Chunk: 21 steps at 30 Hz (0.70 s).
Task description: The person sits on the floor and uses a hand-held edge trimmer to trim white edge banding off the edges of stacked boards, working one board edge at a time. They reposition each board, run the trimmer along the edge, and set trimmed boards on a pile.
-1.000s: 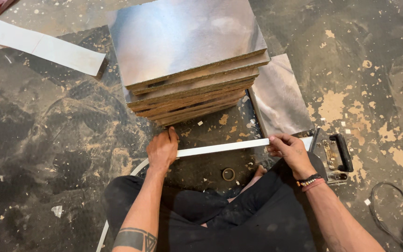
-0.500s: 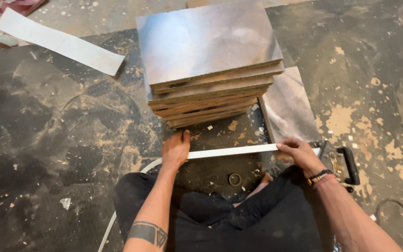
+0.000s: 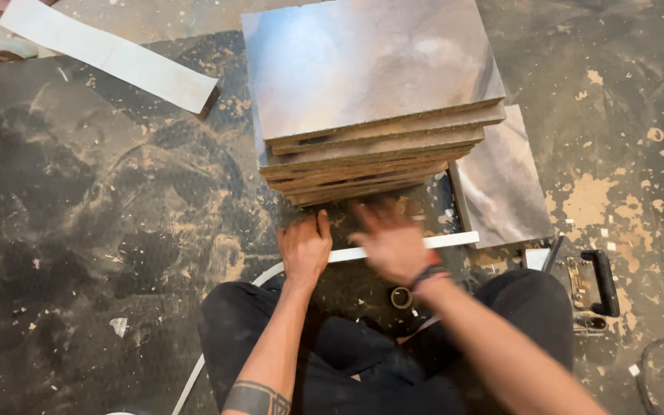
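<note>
I sit on the floor facing a stack of grey tiles (image 3: 370, 77). A thin white strip (image 3: 455, 240) lies across the floor just in front of the stack. My left hand (image 3: 305, 250) presses down on the strip's left part with its fingers curled over it. My right hand (image 3: 390, 242) is blurred by motion. It hovers over the middle of the strip with its fingers spread, holding nothing. The strip's right end lies bare near a single tile (image 3: 505, 184) that rests flat on the floor.
A long white board (image 3: 109, 54) lies at the top left. A tool with a black handle (image 3: 601, 280) sits at the right by my knee. There is a small metal ring (image 3: 401, 297) near my legs and a cable (image 3: 655, 376) at the bottom right. The floor is dusty.
My right hand has let go of the strip's right end and swept left toward the middle. The left hand stays on the strip. The view has shifted closer.
</note>
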Tool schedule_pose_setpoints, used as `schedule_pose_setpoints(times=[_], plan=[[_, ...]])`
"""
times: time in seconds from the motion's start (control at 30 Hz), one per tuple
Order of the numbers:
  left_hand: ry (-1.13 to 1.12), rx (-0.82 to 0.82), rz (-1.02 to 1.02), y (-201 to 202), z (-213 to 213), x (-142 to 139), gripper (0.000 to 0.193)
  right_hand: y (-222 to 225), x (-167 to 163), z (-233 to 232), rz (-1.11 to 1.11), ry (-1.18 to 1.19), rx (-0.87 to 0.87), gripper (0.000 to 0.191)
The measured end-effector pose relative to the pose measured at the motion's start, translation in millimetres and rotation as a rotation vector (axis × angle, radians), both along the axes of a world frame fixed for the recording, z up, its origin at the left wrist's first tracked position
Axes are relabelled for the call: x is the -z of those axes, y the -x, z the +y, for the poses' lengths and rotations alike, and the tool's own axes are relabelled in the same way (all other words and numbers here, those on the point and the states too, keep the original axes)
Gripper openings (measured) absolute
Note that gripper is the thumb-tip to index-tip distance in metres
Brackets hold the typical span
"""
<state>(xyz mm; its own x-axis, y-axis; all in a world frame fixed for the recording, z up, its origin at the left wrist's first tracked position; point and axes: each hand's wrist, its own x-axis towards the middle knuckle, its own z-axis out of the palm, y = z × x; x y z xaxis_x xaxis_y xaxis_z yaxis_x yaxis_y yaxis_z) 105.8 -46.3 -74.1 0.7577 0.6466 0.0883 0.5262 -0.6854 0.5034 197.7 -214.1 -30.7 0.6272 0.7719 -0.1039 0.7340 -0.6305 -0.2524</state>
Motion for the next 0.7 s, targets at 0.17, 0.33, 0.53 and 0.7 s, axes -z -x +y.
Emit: schedule_pose_setpoints(times=[0.17,0.33,0.53,0.7], plan=[[-0.066,0.016,0.011,2.3,6.4,-4.2,0.037,17.8,5.6,24.2,0.019,-0.116,-0.055,0.061],[-0.188,0.075,0.079,1.4,14.4,-7.7,0.033,-41.3,-17.7,-68.5,0.036,-0.079,0.015,0.058],[-0.431,0.186,0.017,-22.2,-21.0,-25.4,0.050,-58.8,5.8,-119.3,-0.081,-0.096,0.075,0.043],[0.120,0.327,0.342,-74.4,-111.3,-30.8,0.074,-56.1,18.7,-119.1,-0.118,-0.040,0.055,0.044]])
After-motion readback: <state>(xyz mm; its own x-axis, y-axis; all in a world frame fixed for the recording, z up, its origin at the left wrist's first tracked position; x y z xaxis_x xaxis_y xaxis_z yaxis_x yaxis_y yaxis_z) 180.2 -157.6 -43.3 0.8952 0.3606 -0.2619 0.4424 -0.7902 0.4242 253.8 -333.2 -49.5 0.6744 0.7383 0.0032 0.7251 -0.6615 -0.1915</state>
